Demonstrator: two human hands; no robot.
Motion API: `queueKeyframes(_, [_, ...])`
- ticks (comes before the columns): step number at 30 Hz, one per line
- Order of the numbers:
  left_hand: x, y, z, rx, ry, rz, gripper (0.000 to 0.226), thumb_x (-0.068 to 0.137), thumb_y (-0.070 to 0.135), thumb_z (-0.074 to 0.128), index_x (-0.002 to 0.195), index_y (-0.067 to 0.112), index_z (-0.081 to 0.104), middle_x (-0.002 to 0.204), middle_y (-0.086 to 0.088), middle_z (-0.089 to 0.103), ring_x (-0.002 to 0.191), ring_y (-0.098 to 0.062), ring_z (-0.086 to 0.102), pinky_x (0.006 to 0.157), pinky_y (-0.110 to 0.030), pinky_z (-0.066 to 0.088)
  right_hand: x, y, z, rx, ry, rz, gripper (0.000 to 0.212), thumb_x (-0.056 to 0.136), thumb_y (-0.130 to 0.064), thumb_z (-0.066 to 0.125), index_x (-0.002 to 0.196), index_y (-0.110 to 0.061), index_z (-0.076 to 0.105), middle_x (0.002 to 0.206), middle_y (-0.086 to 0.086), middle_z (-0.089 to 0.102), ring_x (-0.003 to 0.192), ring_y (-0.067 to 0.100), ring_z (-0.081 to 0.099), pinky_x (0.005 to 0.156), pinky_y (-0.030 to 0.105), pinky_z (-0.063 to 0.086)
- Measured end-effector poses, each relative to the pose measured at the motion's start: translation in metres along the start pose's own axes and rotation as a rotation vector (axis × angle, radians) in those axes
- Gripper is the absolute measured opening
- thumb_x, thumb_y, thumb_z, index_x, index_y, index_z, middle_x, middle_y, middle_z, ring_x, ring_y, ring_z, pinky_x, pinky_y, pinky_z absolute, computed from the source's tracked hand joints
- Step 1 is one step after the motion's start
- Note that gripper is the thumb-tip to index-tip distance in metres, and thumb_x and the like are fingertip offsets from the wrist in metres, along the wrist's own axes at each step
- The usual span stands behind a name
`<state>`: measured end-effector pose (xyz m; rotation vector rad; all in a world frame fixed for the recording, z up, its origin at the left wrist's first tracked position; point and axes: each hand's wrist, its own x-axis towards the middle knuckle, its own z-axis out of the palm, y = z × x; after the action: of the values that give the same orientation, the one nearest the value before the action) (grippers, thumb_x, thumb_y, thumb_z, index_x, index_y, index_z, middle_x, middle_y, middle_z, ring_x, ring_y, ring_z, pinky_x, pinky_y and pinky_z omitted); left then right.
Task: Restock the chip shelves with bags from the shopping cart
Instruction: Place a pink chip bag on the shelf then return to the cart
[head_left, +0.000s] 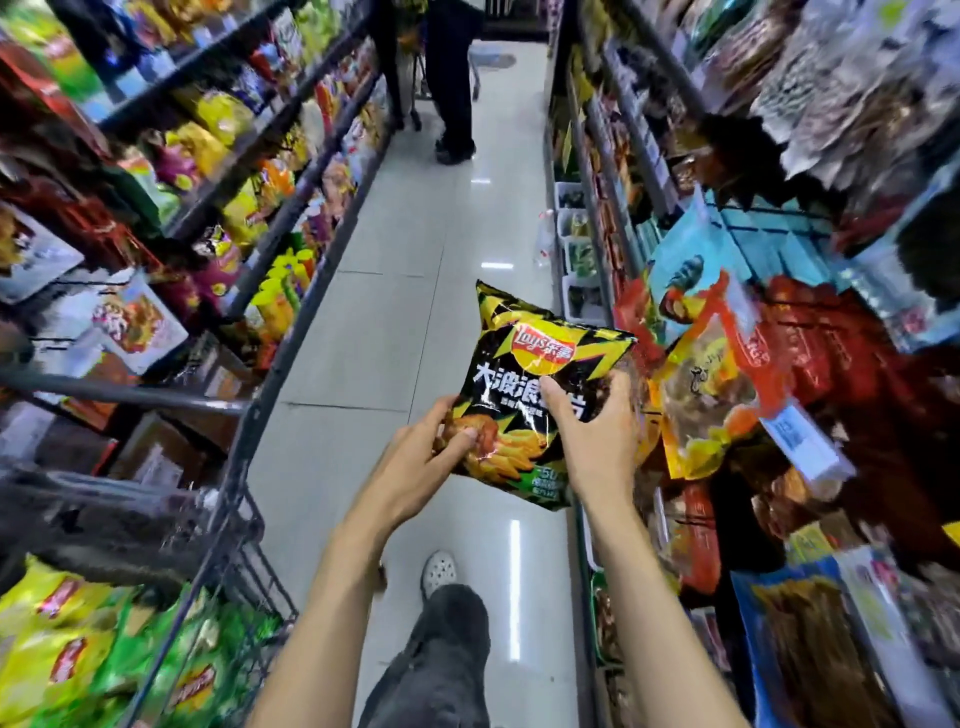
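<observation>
Both hands (519, 431) grip chip bag (540, 364) above aisle floor (395, 322).

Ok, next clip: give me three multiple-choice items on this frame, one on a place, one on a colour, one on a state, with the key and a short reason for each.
1. Where is the shopping cart?
A. at the person's left, low in the view
B. at the far end of the aisle, alone
C. behind the right shelves

2. What colours mark the held chip bag?
A. plain white
B. black and yellow
C. pink and blue

3. How is the bag held?
A. by the left hand alone
B. it lies on the floor
C. by both hands, the right hand too

Key: 1 A, its wire basket with yellow and green bags sits lower left; 2 B, black with yellow zigzags; 3 C, fingers of both hands curl round it.
</observation>
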<state>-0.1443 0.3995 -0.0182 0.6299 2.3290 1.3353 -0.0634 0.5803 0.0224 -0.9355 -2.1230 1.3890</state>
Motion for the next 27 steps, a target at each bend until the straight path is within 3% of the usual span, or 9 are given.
queueKeyframes(2, [0.042, 0.0, -0.019, 0.034, 0.0, 0.0, 0.037, 0.093, 0.053, 0.051, 0.129, 0.055, 0.042, 0.112, 0.018, 0.068, 0.102, -0.004, 0.066, 0.094, -0.04, 0.054, 0.037, -0.013, 0.021, 0.019, 0.009, -0.013, 0.071, 0.085, -0.055, 0.068, 0.14, -0.02, 0.04, 0.131, -0.004, 0.054, 0.128, 0.021, 0.048, 0.092, 0.029, 0.033])
queueKeyframes(4, [0.086, 0.002, -0.039, 0.046, 0.013, -0.004, 0.033, 0.096, 0.049, 0.052, 0.128, 0.054, 0.042, 0.107, 0.023, 0.067, 0.097, 0.0, 0.065, 0.092, -0.035, 0.054, 0.076, -0.03, 0.045, 0.029, 0.009, -0.022, 0.069, 0.085, -0.056, 0.067, 0.139, -0.021, 0.042, 0.134, -0.002, 0.054, 0.128, 0.022, 0.048, 0.09, 0.03, 0.033])
queueKeyframes(8, [0.17, 0.002, -0.08, 0.143, 0.13, 0.003, 0.029, 0.096, 0.05, 0.052, 0.124, 0.051, 0.044, 0.093, 0.034, 0.058, 0.086, 0.013, 0.054, 0.076, -0.02, 0.043, 0.152, -0.065, 0.101, 0.034, 0.03, -0.021, 0.075, 0.083, -0.061, 0.066, 0.141, -0.02, 0.041, 0.141, 0.001, 0.052, 0.132, 0.024, 0.046, 0.096, 0.034, 0.036])
queueKeyframes(12, [0.243, 0.001, -0.115, 0.162, 0.167, 0.021, 0.03, 0.095, 0.054, 0.05, 0.124, 0.048, 0.045, 0.104, 0.025, 0.062, 0.097, -0.008, 0.057, 0.079, -0.033, 0.043, 0.214, -0.087, 0.147, 0.052, 0.03, 0.012, 0.074, 0.083, -0.063, 0.064, 0.141, -0.024, 0.041, 0.136, 0.0, 0.055, 0.127, 0.024, 0.05, 0.092, 0.034, 0.037])
queueKeyframes(16, [0.301, -0.004, -0.145, 0.212, 0.198, -0.003, 0.035, 0.098, 0.049, 0.05, 0.131, 0.041, 0.045, 0.105, 0.021, 0.052, 0.093, -0.004, 0.041, 0.075, -0.026, 0.029, 0.265, -0.109, 0.186, 0.087, -0.017, -0.022, 0.059, 0.087, -0.06, 0.062, 0.132, -0.025, 0.046, 0.117, -0.009, 0.059, 0.113, 0.017, 0.055, 0.086, 0.034, 0.04])
queueKeyframes(20, [0.359, -0.024, -0.18, 0.18, 0.263, -0.037, 0.035, 0.096, 0.054, 0.051, 0.129, 0.042, 0.046, 0.107, 0.025, 0.058, 0.096, -0.003, 0.051, 0.077, -0.029, 0.04, 0.319, -0.126, 0.238, 0.183, -0.137, -0.058, 0.061, 0.087, -0.055, 0.064, 0.139, -0.032, 0.044, 0.123, -0.014, 0.06, 0.112, 0.009, 0.059, 0.097, 0.038, 0.048])
queueKeyframes(22, [0.383, -0.036, -0.194, 0.144, 0.278, -0.054, 0.041, 0.092, 0.064, 0.048, 0.128, 0.043, 0.045, 0.111, 0.022, 0.065, 0.106, -0.009, 0.06, 0.087, -0.037, 0.051, 0.345, -0.131, 0.262, 0.214, -0.189, -0.068, 0.065, 0.082, -0.063, 0.064, 0.138, -0.038, 0.044, 0.126, -0.013, 0.062, 0.114, 0.009, 0.062, 0.098, 0.045, 0.051])
queueKeyframes(25, [0.43, -0.048, -0.216, 0.114, 0.328, -0.106, 0.053, 0.088, 0.073, 0.045, 0.131, 0.043, 0.044, 0.11, 0.007, 0.069, 0.108, -0.019, 0.063, 0.092, -0.046, 0.052, 0.394, -0.142, 0.298, 0.234, -0.258, -0.086, 0.061, 0.086, -0.053, 0.064, 0.14, -0.034, 0.044, 0.117, -0.024, 0.061, 0.106, -0.01, 0.059, 0.094, 0.032, 0.051])
queueKeyframes(27, [0.457, -0.047, -0.231, 0.134, 0.373, -0.122, 0.049, 0.093, 0.061, 0.051, 0.136, 0.036, 0.047, 0.106, -0.004, 0.069, 0.105, -0.024, 0.062, 0.089, -0.042, 0.05, 0.424, -0.152, 0.315, 0.246, -0.304, -0.111, 0.054, 0.093, -0.039, 0.064, 0.142, -0.03, 0.044, 0.111, -0.032, 0.056, 0.098, -0.02, 0.055, 0.087, 0.023, 0.047])
